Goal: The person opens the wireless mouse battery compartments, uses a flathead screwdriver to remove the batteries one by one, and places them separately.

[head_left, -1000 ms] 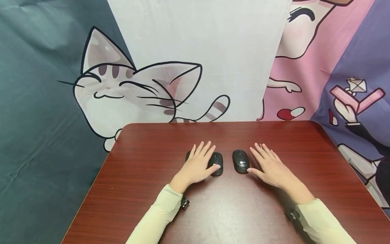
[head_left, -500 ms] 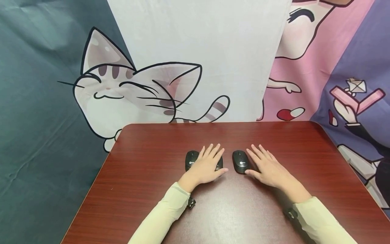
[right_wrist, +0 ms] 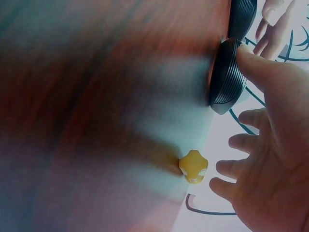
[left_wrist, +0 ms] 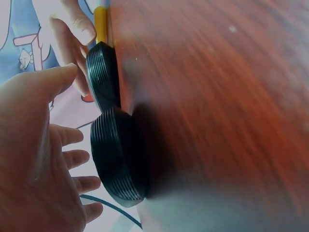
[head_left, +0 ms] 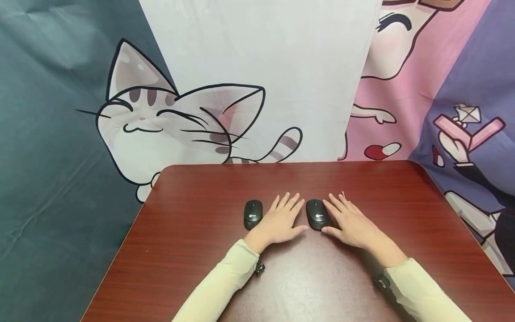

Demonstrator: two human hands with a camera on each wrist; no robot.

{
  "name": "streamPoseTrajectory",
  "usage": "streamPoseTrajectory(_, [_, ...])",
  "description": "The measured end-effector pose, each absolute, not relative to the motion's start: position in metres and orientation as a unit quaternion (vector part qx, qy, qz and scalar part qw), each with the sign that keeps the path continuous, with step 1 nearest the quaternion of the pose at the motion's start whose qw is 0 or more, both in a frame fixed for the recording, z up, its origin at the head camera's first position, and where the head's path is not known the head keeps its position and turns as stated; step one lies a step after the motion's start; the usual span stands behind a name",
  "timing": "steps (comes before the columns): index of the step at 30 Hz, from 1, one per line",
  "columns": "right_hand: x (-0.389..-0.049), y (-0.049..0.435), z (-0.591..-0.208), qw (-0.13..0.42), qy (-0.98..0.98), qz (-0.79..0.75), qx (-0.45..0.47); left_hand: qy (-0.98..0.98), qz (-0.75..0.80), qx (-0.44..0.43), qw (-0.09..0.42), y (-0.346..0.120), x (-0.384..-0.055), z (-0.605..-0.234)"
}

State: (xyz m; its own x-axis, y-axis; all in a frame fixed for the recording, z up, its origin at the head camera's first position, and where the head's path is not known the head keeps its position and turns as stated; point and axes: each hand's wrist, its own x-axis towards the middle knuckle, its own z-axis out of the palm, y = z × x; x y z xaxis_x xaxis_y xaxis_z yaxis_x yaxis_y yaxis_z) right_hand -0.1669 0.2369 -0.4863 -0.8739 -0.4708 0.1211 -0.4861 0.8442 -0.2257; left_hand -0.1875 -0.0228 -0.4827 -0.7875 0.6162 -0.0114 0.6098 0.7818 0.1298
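My left hand (head_left: 275,223), palm down with fingers spread, hovers over a black computer mouse (left_wrist: 118,157); the head view hides that mouse beneath the hand. Left of it lies another black mouse (head_left: 253,213). A third black mouse (head_left: 317,214) stands between the two hands. My right hand (head_left: 350,223) is also held flat with fingers extended. Its thumb is close to the third mouse; whether they touch, I cannot tell. A small yellow object (right_wrist: 193,166), its kind unclear, sits under the right hand and is covered in the head view.
The reddish-brown wooden table (head_left: 193,192) has rounded far corners. Behind it hangs a backdrop (head_left: 257,53) printed with a cartoon cat and other figures. A small dark device (head_left: 259,268) is worn at the left wrist, another (head_left: 381,281) at the right.
My left hand has slid right, uncovering the leftmost mouse and covering the middle one. The right hand has shifted slightly left, toward the right-hand mouse. The mice look unmoved.
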Motion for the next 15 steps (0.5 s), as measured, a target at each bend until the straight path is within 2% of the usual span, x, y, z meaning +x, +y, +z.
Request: streamPoseTrajectory(15, [-0.17, 0.235, -0.492, 0.029, -0.957, 0.123, 0.263, 0.94, 0.043, 0.335, 0.04, -0.006, -0.192, -0.488])
